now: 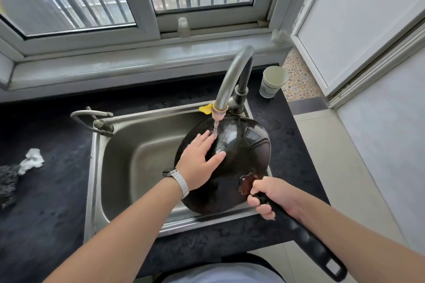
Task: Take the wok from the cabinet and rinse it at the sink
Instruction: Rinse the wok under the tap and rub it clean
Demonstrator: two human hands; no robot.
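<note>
The black wok (243, 151) is held upside down over the right half of the steel sink (128, 149), its rounded underside facing up and wet. Water runs from the curved faucet (232, 76) onto the wok's bottom. My left hand (200, 161) lies flat on the wok's underside with fingers spread, fingertips in the water stream. My right hand (269, 197) is closed around the wok's long black handle (305, 239) close to the riveted bracket.
A paper cup (272, 85) stands on the dark counter right of the faucet. A second small tap (94, 119) sits at the sink's back left corner. A crumpled white tissue (32, 159) and a dark scrubber (8, 181) lie on the left counter. A small bottle (183, 27) stands on the window sill.
</note>
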